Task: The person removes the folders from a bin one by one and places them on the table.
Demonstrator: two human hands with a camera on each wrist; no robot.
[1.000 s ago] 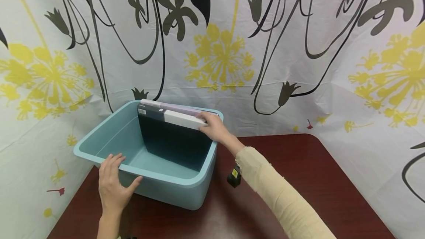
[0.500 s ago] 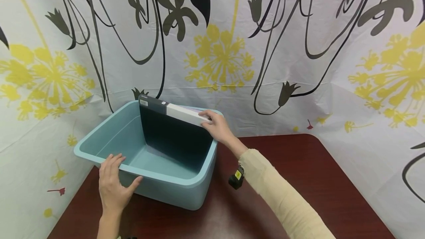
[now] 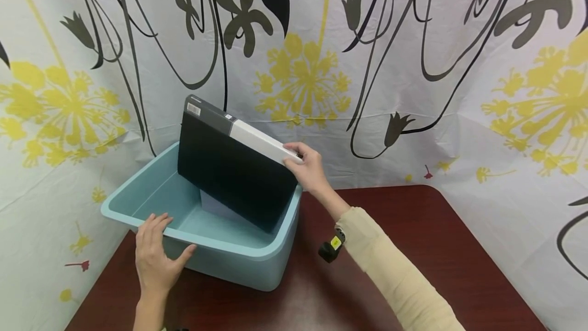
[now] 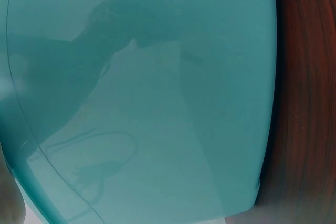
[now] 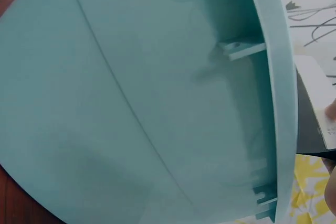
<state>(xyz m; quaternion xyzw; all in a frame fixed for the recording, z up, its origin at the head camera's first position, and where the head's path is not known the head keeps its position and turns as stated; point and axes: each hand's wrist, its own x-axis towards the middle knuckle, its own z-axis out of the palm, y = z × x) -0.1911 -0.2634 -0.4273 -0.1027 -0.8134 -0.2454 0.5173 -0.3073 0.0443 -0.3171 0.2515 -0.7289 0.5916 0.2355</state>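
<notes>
A black binder [image 3: 234,167] with a dark grey and white spine tilts up out of a light blue plastic tub [image 3: 239,270]. Its left end is raised above the rim; its lower right corner is still inside. My right hand [image 3: 310,167] pinches the right end of the spine between thumb and fingers. In the right wrist view, part of the binder [image 5: 310,124] shows past the tub's rim. My left hand [image 3: 156,257] rests on the near rim with straight fingers, thumb spread. A pale lilac flat thing [image 3: 218,207], mostly hidden, stands behind the binder in the tub.
The tub stands on a dark red-brown wooden table [image 3: 390,234], towards its left side. A white cloth [image 3: 413,162] printed with flowers hangs close behind. A small black camera [image 3: 332,249] is strapped to my right wrist.
The binder's left end has risen out of the tub, tilting it and uncovering part of the lilac thing's lower area. My right hand has shifted slightly right and up; my left hand stays put.
</notes>
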